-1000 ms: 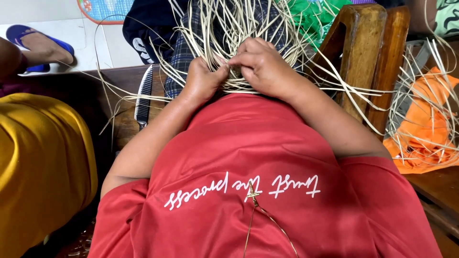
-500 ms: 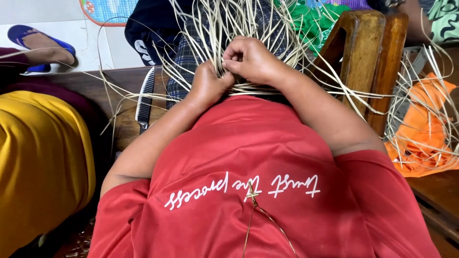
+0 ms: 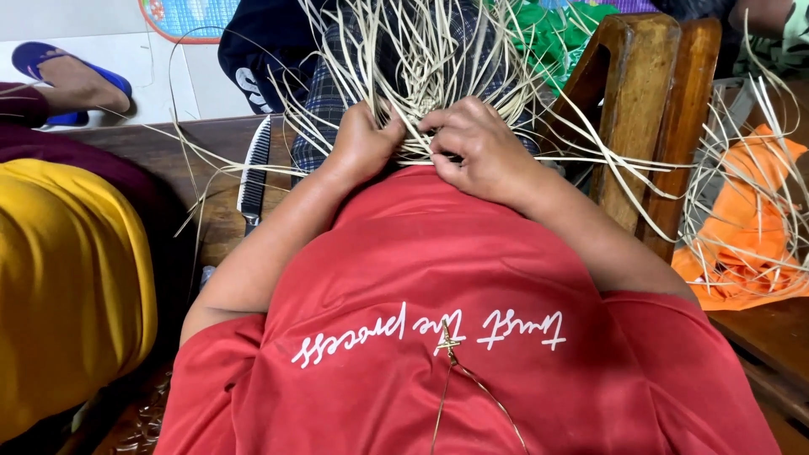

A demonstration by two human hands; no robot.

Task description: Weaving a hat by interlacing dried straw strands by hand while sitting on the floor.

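Down low, close to the camera, is a red shirt (image 3: 472,337) with white writing and a thin gold chain with a small cross (image 3: 447,344). Just past it, the left hand (image 3: 362,143) and the right hand (image 3: 476,147) sit side by side, almost touching. Both curl tight and pinch the pale straw strips (image 3: 421,76) where they cross in a woven bunch on the lap. Loose strips fan out all around. A knife (image 3: 253,173) lies on the wooden bench (image 3: 168,147), left of the arm. A wooden chair post (image 3: 640,109) stands to the right, with an orange cloth (image 3: 742,236) past it.
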